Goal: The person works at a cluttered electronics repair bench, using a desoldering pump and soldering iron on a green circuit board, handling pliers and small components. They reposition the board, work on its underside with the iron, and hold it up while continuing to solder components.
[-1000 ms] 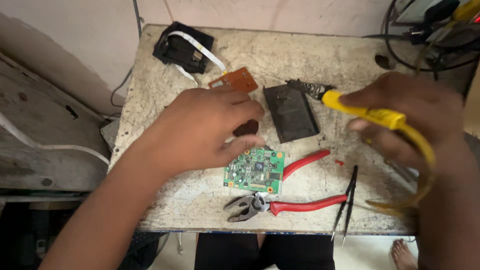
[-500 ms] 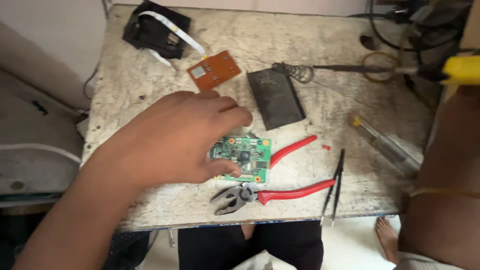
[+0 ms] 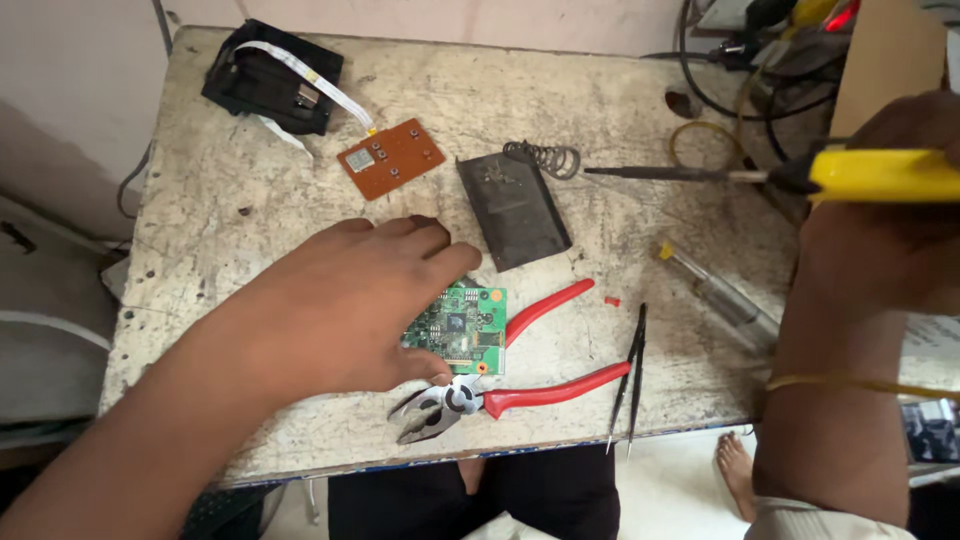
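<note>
— What is the left hand [image 3: 350, 300] doing?

— It lies flat, palm down, on the left part of a small green circuit board [image 3: 462, 328], fingers spread and loosely bent over it. Whether the fingers pinch the board's edge I cannot tell; the hand covers that side.

— And what sits around that hand?

— Just below its thumb side lie red-handled pliers [image 3: 500, 385], jaws almost touching the board's lower corner, one handle running up along the board's right edge. Beyond the fingertips stands a dark metal plate [image 3: 513, 208] with a wire coil [image 3: 545, 157] at its far end. Farther out from the knuckles is an orange-brown circuit board [image 3: 391, 158], joined by a white ribbon cable [image 3: 300, 75] to a black module [image 3: 272, 77].

— The right hand [image 3: 885, 230]?

— Closed around the yellow handle of a soldering iron [image 3: 790, 175], held level, with the thin tip pointing towards the coil and stopping short of it, well apart from the green board.

— Anything near that grip?

— Under the iron's shaft lies a clear-handled screwdriver [image 3: 715, 290]; black tweezers [image 3: 630, 375] lie between it and the pliers. All rests on a worn, scuffed table [image 3: 230, 230].
</note>
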`<act>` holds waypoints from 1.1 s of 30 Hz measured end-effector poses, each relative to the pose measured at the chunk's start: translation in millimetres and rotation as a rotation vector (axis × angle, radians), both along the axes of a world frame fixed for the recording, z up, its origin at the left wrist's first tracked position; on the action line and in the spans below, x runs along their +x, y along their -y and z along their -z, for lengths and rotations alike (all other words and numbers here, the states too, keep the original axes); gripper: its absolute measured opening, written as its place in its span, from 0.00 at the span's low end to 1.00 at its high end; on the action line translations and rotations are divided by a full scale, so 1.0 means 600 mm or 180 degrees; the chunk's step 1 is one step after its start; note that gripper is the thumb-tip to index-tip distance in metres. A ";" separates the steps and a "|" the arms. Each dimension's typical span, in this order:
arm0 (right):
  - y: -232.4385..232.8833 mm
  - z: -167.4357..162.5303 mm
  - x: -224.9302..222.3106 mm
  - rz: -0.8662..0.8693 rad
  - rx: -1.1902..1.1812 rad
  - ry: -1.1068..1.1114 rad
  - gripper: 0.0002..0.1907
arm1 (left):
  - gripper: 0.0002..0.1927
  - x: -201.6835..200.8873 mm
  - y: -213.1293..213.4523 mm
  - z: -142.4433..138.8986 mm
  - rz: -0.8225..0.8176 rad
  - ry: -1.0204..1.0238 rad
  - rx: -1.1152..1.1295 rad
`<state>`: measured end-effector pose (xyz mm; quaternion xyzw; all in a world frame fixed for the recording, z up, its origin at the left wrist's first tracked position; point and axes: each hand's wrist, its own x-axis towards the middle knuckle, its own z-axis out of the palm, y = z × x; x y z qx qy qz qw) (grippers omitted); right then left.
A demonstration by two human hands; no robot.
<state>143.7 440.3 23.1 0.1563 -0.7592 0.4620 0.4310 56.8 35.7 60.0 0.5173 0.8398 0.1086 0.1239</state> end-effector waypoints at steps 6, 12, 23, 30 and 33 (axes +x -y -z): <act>0.021 0.006 0.000 -0.0090 0.0311 -0.0203 0.20 | 0.41 0.005 -0.001 -0.006 0.0046 0.0025 -0.0050; 0.060 -0.001 -0.016 -0.0273 0.0897 -0.0401 0.21 | 0.36 0.011 0.000 -0.024 0.0053 0.0208 -0.0063; 0.147 -0.081 -0.039 -0.0273 0.2478 0.0001 0.26 | 0.32 0.014 0.005 -0.025 0.0153 0.0170 0.0092; 0.171 -0.110 -0.031 -0.0252 0.2481 0.0555 0.27 | 0.19 0.016 0.001 -0.023 0.0295 0.0103 0.0457; 0.149 -0.100 -0.023 -0.0540 0.1783 0.1047 0.28 | 0.09 0.016 -0.002 -0.023 0.0072 0.0384 0.0286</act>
